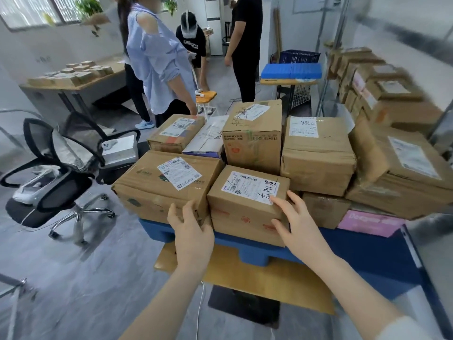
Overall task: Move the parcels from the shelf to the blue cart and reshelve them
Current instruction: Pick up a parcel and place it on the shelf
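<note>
Far left, a black mesh office chair [61,173] stands on the grey floor. Behind it a table [103,81] carries rows of small cartons, and three people stand beyond.

Now to the blue cart [367,253], and it's packed with brown parcels. At its front left corner sits a wide carton [157,190] with a white label on top.

The left hand [191,229] is in at the seam beside that carton, fingers fairly straight, pressing against the left side of the small labelled parcel [245,207]. That parcel sits at the cart's front edge, touching the wide carton.

The right hand [294,224] is on the parcel's right corner, fingers spread over the top edge by the label, thumb on the front face. So it's gripped there, held between both hands.

Behind it rises a tall carton [255,138], then a squat carton [316,155] with a handwritten label. A pink package [367,222] lies low on the cart.

Far right, blurred, the shelf [382,84] holds stacked parcels.
</note>
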A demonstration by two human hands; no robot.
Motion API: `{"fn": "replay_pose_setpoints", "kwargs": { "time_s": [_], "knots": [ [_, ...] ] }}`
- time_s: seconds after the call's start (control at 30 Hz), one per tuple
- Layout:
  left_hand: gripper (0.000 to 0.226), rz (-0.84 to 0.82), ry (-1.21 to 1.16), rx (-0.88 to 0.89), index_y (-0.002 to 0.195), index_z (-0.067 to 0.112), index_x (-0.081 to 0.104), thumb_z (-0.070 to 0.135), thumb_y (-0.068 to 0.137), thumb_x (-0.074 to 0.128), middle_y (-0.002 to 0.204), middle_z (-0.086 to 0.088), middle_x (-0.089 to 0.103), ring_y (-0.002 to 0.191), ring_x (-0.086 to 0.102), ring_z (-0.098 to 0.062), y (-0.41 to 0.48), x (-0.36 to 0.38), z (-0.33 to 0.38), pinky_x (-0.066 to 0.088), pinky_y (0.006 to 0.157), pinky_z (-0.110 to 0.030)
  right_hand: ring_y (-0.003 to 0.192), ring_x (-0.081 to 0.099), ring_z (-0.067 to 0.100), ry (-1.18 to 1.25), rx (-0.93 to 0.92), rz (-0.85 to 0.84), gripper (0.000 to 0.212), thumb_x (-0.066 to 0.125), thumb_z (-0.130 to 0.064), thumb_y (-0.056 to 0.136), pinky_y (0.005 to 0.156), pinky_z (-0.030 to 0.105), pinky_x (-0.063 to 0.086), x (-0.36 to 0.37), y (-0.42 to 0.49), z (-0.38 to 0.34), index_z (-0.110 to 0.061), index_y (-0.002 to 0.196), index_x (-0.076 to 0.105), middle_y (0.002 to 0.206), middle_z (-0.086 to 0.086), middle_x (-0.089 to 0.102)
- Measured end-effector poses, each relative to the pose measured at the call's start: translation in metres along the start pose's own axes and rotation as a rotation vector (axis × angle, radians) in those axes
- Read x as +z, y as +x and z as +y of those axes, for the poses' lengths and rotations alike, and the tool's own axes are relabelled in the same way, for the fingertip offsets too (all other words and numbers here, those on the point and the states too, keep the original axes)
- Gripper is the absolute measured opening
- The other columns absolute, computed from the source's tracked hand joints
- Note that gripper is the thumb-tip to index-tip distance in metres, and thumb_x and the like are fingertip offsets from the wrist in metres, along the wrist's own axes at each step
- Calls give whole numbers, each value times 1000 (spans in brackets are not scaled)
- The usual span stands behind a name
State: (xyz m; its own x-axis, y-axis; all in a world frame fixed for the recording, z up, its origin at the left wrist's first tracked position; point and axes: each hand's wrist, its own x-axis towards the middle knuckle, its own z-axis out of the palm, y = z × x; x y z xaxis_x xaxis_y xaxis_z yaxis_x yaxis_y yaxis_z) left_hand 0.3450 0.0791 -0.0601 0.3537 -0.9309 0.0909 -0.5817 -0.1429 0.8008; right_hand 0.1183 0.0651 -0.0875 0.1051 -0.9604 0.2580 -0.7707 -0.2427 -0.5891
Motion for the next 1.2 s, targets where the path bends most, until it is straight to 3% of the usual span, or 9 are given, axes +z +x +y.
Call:
{"fn": "replay_pose_setpoints", "kwargs": {
  "time_s": [0.1,0.17,0.27,0.4,0.5,0.57,0.73,0.97,1.2],
  "knots": [
    [58,-18,-15,-3,139,25,36,8,89,59,157,0,-2,128,39,-25,0,4,-3,44,98,-38,135,35,17,6,23,-11,57,60,-24,92,102,20,33,-4,-8,-1,-31,143,36,156,-2,13],
    [64,39,120,21,144,23,30,12,88,59,158,-7,1,138,26,-33,-8,10,0,33,107,-46,138,31,17,-24,64,-7,62,62,-28,91,105,24,34,-11,-20,2,-33,145,31,157,-3,11],
    [71,-3,324,318,146,20,26,13,85,61,158,-12,7,144,15,-35,-39,26,16,23,113,-51,140,27,18,-157,158,32,72,66,-34,86,107,32,39,-33,-48,9,-32,147,27,156,0,16],
    [80,-302,391,794,140,13,47,9,66,77,148,-21,37,130,45,-40,-92,66,55,44,98,-51,136,32,23,-362,359,65,76,66,-39,83,104,33,38,-72,-107,18,-33,146,24,153,2,22],
    [81,-485,375,1046,135,9,54,10,59,82,141,-24,46,122,53,-42,-134,89,83,49,91,-53,135,32,26,-470,552,150,76,62,-40,83,105,35,33,-109,-170,16,-32,147,22,153,5,21],
    [80,-607,350,1146,141,10,47,16,67,78,147,-24,39,128,46,-43,-165,99,95,44,99,-54,136,29,27,-550,686,232,78,63,-40,81,107,35,27,-130,-221,5,-30,147,22,152,7,22],
    [81,-859,274,1427,153,27,8,35,87,55,158,-11,9,142,20,-33,-279,100,115,21,115,-46,141,18,26,-694,971,468,78,65,-39,82,113,36,19,-155,-365,-51,-30,147,21,156,7,16],
    [83,-1161,28,1815,152,29,5,39,87,55,160,-6,3,145,11,-26,-472,35,85,16,115,-42,143,12,27,-717,1433,697,78,64,-38,84,114,37,15,-132,-564,-164,-31,147,16,156,7,10],
    [86,-1440,9,1979,151,30,1,38,86,56,159,-7,0,145,9,-29,-632,-54,17,15,114,-45,139,22,30,-740,1794,821,79,67,-40,82,111,41,24,-85,-741,-285,-30,144,21,154,8,18]
  ]
}}
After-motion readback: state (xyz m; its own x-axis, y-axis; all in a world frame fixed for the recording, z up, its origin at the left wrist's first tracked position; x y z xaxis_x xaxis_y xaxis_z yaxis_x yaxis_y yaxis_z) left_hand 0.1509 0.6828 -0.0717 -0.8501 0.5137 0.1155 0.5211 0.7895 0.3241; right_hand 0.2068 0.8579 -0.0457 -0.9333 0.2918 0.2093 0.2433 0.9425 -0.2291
